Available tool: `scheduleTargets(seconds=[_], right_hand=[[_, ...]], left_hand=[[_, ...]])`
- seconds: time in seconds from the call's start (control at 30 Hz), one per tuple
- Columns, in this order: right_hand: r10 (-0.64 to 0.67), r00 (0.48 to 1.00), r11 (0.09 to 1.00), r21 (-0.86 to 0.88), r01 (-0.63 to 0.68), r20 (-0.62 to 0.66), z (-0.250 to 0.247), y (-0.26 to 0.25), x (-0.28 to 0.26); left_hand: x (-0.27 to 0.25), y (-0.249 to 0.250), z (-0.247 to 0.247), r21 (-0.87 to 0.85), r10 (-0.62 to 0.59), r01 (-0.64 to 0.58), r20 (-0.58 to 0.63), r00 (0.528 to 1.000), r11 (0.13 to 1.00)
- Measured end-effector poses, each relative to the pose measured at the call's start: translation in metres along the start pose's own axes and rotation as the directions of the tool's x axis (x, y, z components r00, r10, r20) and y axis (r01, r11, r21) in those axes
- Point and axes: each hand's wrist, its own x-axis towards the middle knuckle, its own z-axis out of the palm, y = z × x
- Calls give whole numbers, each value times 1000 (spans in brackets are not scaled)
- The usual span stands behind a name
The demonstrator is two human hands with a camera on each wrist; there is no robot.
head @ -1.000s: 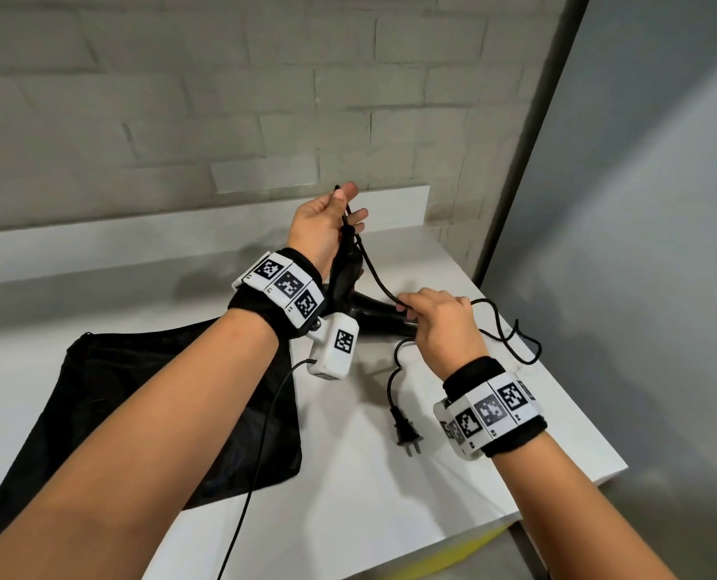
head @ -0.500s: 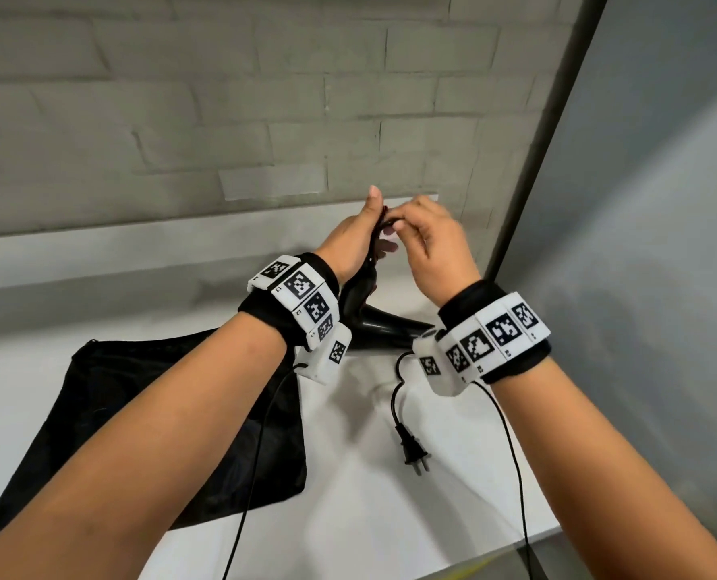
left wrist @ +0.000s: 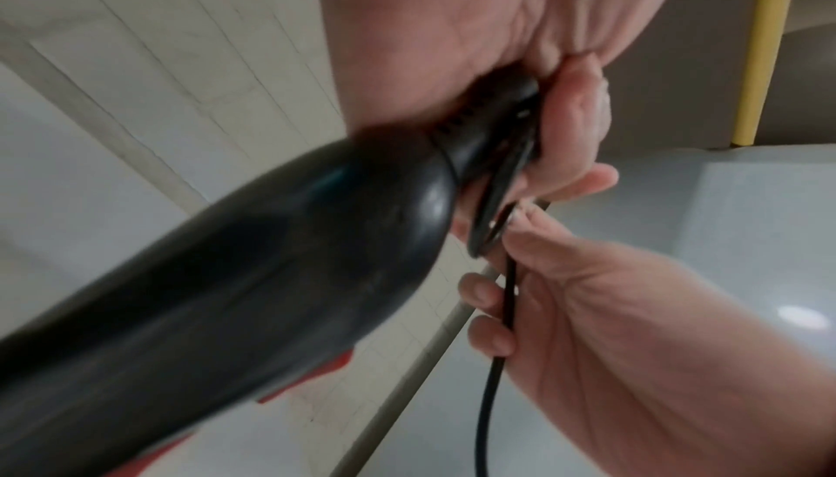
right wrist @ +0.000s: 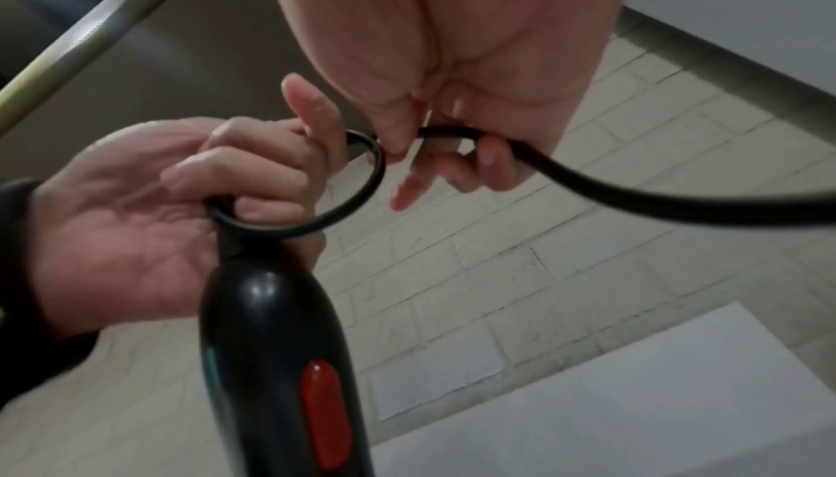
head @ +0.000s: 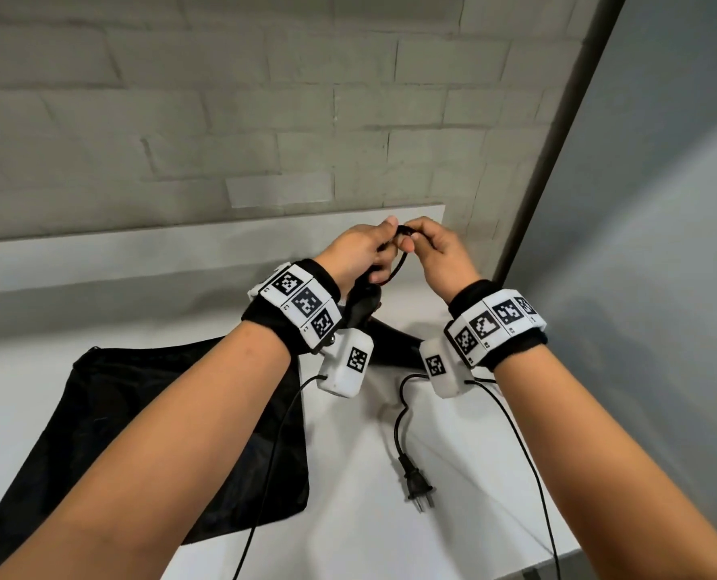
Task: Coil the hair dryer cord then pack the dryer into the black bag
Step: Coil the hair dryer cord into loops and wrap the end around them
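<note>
One white table (head: 453, 533) stood against a brick wall (head: 223, 119), and it carried the rest. One black bag (head: 118, 412) lay flat on its left part, partly under the left forearm. One black dryer (head: 363, 305) was held up above the table, just right of the bag, handle uppermost and barrel pointing down and right; the right wrist view showed one red switch (right wrist: 325, 413) on the handle. One black cord (head: 400, 403) ran from the top of the handle, and one plug (head: 419, 485) at its far end lay on the table, near the bag's right edge but apart from it.

Two hands worked close together above the dryer, their fingertips nearly touching. The left hand (head: 359, 253) was closed round the top of the handle, its fingers curled over the cord's first loop where it left the dryer. In the right wrist view that loop (right wrist: 334, 195) formed a single small ring beside the left fingers. The right hand (head: 440, 255) was narrowly closed, pinching the cord between thumb and fingertips just beside the left hand; from there the cord trailed down past the right wrist to the table.
</note>
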Motion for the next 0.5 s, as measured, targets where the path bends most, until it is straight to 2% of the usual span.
scheduleTargets(seconds=[0.2, 0.33, 0.43, 0.5], right_hand=[[-3, 1000, 981, 193, -2, 25, 0, -8, -1], [13, 1000, 984, 178, -11, -13, 5, -11, 2], [5, 1000, 981, 196, -1, -24, 7, -17, 2], [25, 999, 974, 225, -14, -47, 5, -18, 0]], left_hand=[[0, 8, -13, -167, -58, 67, 62, 996, 984], [-4, 18, -14, -170, -180, 203, 138, 974, 964], [-4, 22, -7, -51, -165, 169, 72, 984, 984], [-3, 22, -6, -76, -140, 142, 23, 990, 987]])
